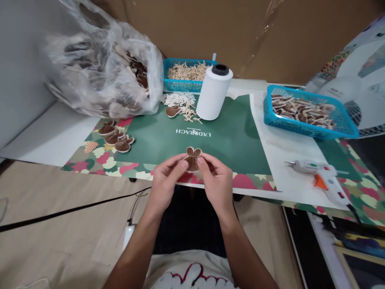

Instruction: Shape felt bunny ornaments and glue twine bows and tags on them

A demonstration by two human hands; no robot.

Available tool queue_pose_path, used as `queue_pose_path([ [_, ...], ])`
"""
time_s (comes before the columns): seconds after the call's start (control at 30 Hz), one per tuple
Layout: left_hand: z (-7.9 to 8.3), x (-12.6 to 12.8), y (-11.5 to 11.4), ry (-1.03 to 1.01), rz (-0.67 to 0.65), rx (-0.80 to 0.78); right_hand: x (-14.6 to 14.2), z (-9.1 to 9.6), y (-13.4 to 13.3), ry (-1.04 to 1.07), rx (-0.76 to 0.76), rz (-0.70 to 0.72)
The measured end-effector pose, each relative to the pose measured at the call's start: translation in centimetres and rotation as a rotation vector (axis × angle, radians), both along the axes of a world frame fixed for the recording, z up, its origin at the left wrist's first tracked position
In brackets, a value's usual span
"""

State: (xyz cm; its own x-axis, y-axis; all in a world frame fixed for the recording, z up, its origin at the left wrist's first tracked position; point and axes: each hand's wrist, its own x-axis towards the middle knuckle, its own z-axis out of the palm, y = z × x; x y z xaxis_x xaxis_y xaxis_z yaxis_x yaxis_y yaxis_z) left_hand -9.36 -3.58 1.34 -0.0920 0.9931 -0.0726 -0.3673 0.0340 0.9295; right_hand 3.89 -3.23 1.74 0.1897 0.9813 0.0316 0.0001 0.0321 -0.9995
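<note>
Between my two hands, just over the table's front edge, is a small brown bunny-shaped felt piece (192, 162) with a pale rim. Its two rounded ears point away from me. My left hand (166, 176) pinches its left side between thumb and fingers. On the right side, my right hand (215, 176) grips it the same way. The fingertips behind the piece are hidden. Several similar bunny pieces (123, 143) lie in a cluster on the mat to the left. Another bunny piece (173, 111) rests farther back, beside small white cut-outs (180, 98) and loose cream-coloured loops (190, 114).
A white thread cone (214, 92) stands behind my hands. Behind it is a blue basket (179, 85) of cream loops. A plastic bag (99, 68) of pieces fills the back left. At right are a blue basket (313, 132) of bunny pieces, a glue gun (319, 168) and a fan (349, 86).
</note>
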Motion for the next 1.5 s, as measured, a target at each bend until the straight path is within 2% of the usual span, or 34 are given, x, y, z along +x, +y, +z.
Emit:
queue_pose_path([
  [0.07,0.1,-0.8,-0.5,0.066,0.017,-0.031,-0.7,-0.3,0.3,0.053,-0.008,0.035],
  [0.13,0.4,-1.8,-0.7,0.050,0.049,-0.077,-1.4,-0.6,0.9,0.131,-0.033,0.095],
  [0.23,0.8,-4.4,-0.2,0.051,0.124,-0.126,-2.1,-0.5,2.1,0.138,-0.103,0.253],
  [0.33,0.7,-8.1,1.1,0.328,0.211,-0.145,-1.6,0.3,4.0,-0.165,-0.095,0.458],
  [0.4,0.2,-10.5,2.1,0.596,0.295,-0.143,-0.8,0.9,5.4,-0.421,-0.005,0.545],
  [0.47,-0.5,-12.2,2.8,0.848,0.398,-0.120,0.0,1.3,6.9,-0.590,0.100,0.588],
  [0.57,-1.2,-13.1,2.8,1.110,0.494,-0.038,0.2,1.5,9.7,-0.716,0.196,0.622],
  [0.7,-1.3,-12.3,0.8,1.186,0.567,0.192,-2.2,1.2,14.8,-0.873,0.432,0.579],
  [0.77,-1.2,-11.7,-0.4,1.256,0.504,0.367,-4.2,0.8,17.4,-0.940,0.544,0.561],
  [0.83,-1.3,-11.2,-1.4,1.394,0.331,0.492,-6.1,0.1,19.6,-0.983,0.568,0.564],
  [0.9,-1.4,-10.9,-1.9,1.522,0.160,0.495,-7.4,-0.6,21.0,-1.011,0.551,0.571],
  [0.97,-1.5,-10.8,-2.0,1.583,0.090,0.417,-7.8,-1.0,21.5,-1.037,0.553,0.580],
  [1.03,-1.5,-10.9,-2.0,1.595,0.087,0.355,-7.1,-1.0,21.1,-1.070,0.586,0.611],
  [1.1,-1.4,-10.9,-2.1,1.585,0.104,0.333,-5.7,-0.7,19.5,-1.099,0.630,0.653],
  [1.27,-1.0,-9.9,-2.6,1.410,0.160,0.396,-1.4,-1.1,11.9,-1.112,0.680,0.683],
  [1.33,-0.9,-9.1,-2.5,1.290,0.115,0.437,-0.1,-1.5,8.7,-1.066,0.661,0.665],
  [1.43,-1.0,-7.8,-1.3,1.239,-0.009,0.468,1.2,-1.9,5.6,-0.920,0.583,0.538],
  [1.5,-1.2,-6.9,0.5,1.284,-0.049,0.464,2.1,-2.0,5.2,-0.856,0.520,0.400],
])
